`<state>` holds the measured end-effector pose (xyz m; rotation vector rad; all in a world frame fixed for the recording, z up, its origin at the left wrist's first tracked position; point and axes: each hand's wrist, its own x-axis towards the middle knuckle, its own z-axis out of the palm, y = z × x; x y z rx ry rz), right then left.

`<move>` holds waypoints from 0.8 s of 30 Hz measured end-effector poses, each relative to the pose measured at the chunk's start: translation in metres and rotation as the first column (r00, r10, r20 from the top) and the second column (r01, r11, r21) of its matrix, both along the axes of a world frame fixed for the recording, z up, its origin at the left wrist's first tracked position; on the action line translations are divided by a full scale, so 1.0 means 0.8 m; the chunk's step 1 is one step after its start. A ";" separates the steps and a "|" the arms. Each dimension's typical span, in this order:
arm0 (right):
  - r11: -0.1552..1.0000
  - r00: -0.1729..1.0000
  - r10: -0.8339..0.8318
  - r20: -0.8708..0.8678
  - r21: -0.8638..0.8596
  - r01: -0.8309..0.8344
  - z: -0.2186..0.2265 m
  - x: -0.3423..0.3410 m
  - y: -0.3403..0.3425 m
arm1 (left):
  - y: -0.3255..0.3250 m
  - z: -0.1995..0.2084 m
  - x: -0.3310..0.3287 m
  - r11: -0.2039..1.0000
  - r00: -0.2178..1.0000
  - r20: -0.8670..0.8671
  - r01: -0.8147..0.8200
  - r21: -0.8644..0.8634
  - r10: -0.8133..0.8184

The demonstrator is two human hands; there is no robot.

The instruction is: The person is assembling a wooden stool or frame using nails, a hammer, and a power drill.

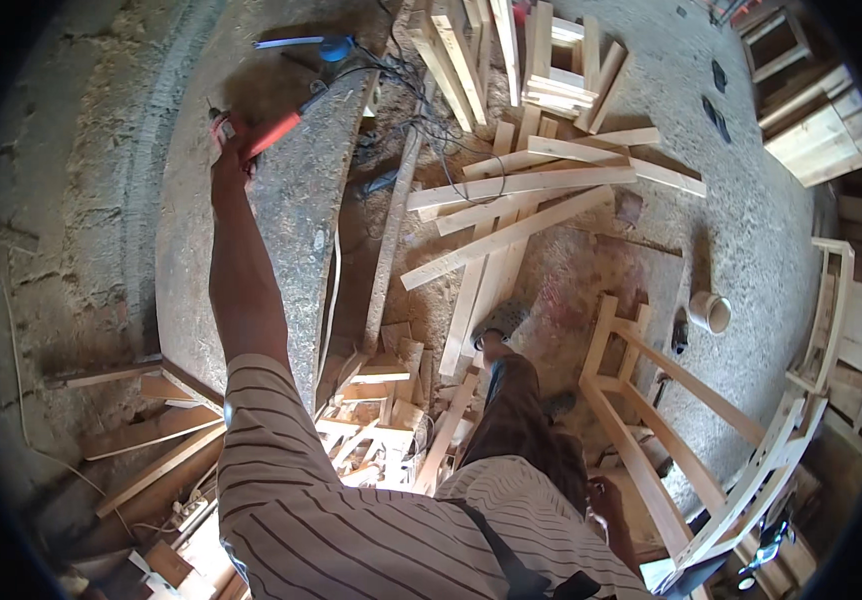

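Note:
At the far left my arm stretches out over a long worktop (296, 220). My left hand (234, 152) is closed around a red corded drill (273, 132), which lies low over the worktop with its thin tip pointing away. A dark cable leads from the drill's end toward the right. Beyond it on the worktop lies a blue round object (335, 48) with a long blue strip. My right hand (607, 505) hangs by my right leg, partly hidden by my shirt and in shadow. Its fingers are not clear, and nothing shows in it.
Loose wooden boards (521, 187) pile up beyond my feet, with tangled cables (429, 125) beside them. A wooden frame (641, 420) stands to my right. A pale bucket (711, 313) sits on the floor. Offcuts (381, 400) lie near the worktop.

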<state>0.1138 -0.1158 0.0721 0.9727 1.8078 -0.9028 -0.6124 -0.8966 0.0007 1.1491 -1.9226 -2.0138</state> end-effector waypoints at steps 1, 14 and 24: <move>0.998 0.997 0.049 -0.066 0.031 -0.047 0.003 -0.007 0.002 | 0.008 0.006 0.000 0.997 0.999 0.026 -0.042 0.065 0.040; 0.935 0.709 0.259 -0.655 0.354 -0.014 0.159 -0.246 -0.113 | 0.293 0.137 0.272 0.794 0.781 -0.287 0.600 0.098 -0.554; 0.895 0.435 0.356 -0.827 0.436 0.097 0.267 -0.221 -0.126 | 0.716 0.266 0.524 0.180 0.181 -0.002 0.976 -0.119 -0.983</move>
